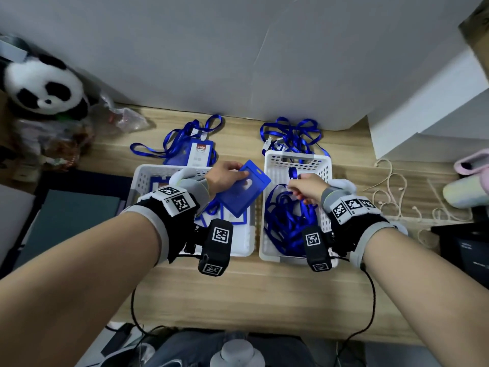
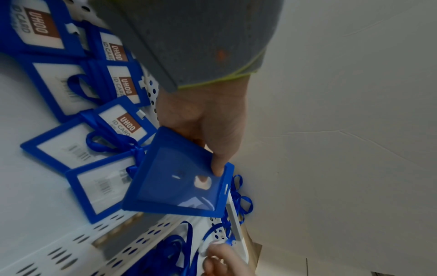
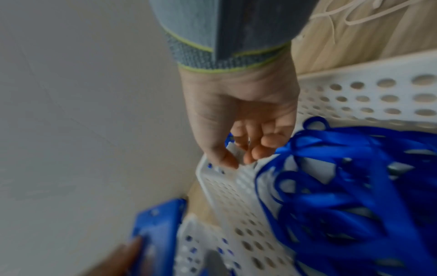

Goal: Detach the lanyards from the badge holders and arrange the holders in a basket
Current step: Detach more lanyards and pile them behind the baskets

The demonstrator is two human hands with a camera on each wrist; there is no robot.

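- The left basket (image 1: 143, 178) holds badge holders, mostly hidden behind the wrist in the head view; the left wrist view shows them (image 2: 78, 155) plainly.
- The left hand (image 1: 225, 178) grips a blue badge holder (image 1: 242, 192) above that basket.
- The right hand (image 1: 307, 188) pinches a lanyard (image 1: 292, 173) over the right basket (image 1: 297, 161); the blurred right wrist view shows its white clip (image 3: 236, 152).

bare desk (image 1: 238, 292) nearside, baskets (image 1: 270, 165) blocking ahead

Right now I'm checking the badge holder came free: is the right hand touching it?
Apart. The head view shows the right hand over the lanyard basket, pinching a lanyard, with a clear gap to the badge holder gripped by the left hand.
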